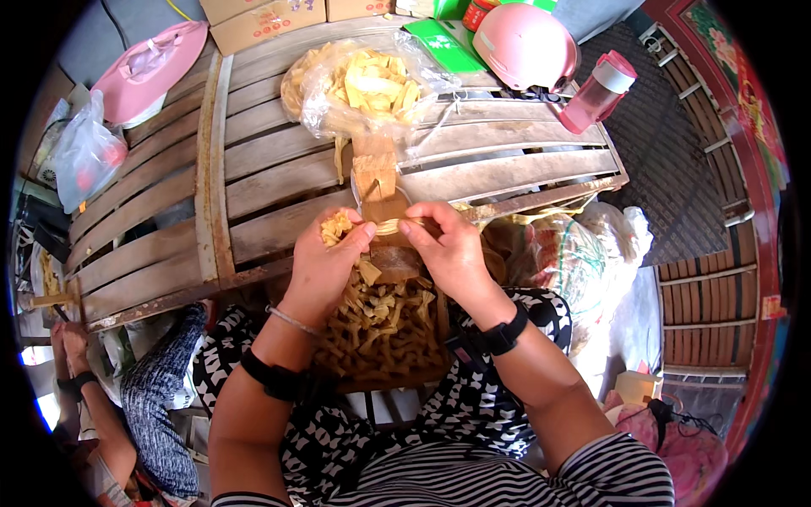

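Note:
A pale yellow, pleated strip (388, 226) is stretched between my two hands, over a narrow wooden board (377, 176) that has a thin upright spike. My left hand (323, 264) pinches the strip's left end, with a bunched yellow piece (335, 226) tucked in its curled fingers. The right end is pinched between thumb and fingers of my right hand (449, 255). Under my hands, on my lap, sits a brown container (397, 378) full of short, knotted yellow-brown pieces (372, 331). Beyond the board, a clear plastic bag (325, 118) holds more yellow strips (380, 84). What the strips are made of cannot be told.
The slatted table (279, 165) has a rusty metal edge. On it stand a pink helmet (525, 46), a pink bottle (597, 91), a pink hat (152, 72) and cardboard boxes (266, 24). Stuffed bags (562, 258) lie at right. Another person's hands (72, 345) work at far left.

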`<state>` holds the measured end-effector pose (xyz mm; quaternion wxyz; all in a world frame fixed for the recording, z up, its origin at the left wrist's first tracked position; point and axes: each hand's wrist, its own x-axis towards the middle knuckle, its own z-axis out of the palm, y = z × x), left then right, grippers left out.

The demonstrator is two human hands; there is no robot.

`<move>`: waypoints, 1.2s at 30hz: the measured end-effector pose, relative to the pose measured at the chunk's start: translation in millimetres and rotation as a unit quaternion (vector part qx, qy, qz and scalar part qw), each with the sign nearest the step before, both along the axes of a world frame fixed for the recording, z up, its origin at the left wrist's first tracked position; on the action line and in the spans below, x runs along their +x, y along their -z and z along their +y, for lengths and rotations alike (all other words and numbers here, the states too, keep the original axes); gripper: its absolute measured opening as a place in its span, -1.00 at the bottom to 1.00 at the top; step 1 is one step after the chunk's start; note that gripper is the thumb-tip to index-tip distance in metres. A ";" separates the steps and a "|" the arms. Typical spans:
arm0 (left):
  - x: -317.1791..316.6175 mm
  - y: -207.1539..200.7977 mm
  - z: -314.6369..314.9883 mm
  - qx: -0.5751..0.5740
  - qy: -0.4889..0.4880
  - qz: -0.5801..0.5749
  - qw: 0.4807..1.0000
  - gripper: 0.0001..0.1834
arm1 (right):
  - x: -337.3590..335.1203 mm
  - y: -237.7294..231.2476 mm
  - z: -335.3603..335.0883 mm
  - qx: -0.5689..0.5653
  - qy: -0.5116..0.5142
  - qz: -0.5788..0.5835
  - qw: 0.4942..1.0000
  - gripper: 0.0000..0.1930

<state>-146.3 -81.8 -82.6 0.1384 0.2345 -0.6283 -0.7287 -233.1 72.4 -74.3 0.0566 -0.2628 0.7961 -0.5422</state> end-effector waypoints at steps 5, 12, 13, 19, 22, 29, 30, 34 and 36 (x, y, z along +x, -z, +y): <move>15.9 1.4 -12.0 -0.062 0.021 -0.027 0.997 -0.87 | -1.1 -5.8 18.0 0.009 0.010 0.027 1.000 -0.78; 41.0 -42.8 -25.8 -0.226 0.286 0.017 0.931 -0.74 | -14.2 -36.2 44.8 -0.198 0.069 0.008 0.978 -0.88; 40.2 -46.1 -25.1 -0.239 0.272 0.014 0.932 -0.74 | -26.7 -44.2 51.7 -0.236 0.113 -0.039 0.964 -0.84; 31.7 -40.9 -12.9 -0.304 0.224 0.074 0.923 -0.85 | -100.3 -53.2 113.6 0.161 -0.099 -0.253 0.949 -0.78; 29.9 -45.6 1.3 -0.305 0.243 0.116 0.914 -0.90 | -134.5 14.8 161.7 0.313 -0.217 -0.381 0.843 -0.64; 25.3 -43.6 18.1 -0.292 0.287 0.082 0.909 -0.92 | -108.0 167.7 226.7 0.336 -0.404 -0.368 0.767 -0.61; 24.0 -42.5 20.6 -0.287 0.290 0.079 0.909 -0.93 | -87.1 184.8 222.8 0.097 -0.218 -0.619 0.748 -0.62; 18.6 -35.1 31.0 -0.276 0.301 0.078 0.909 -0.92 | -79.4 206.8 211.6 0.396 -0.377 -0.195 0.814 -0.63; 17.4 -32.0 32.9 -0.282 0.304 0.076 0.907 -0.92 | -73.1 213.1 204.7 0.495 -0.388 -0.027 0.777 -0.64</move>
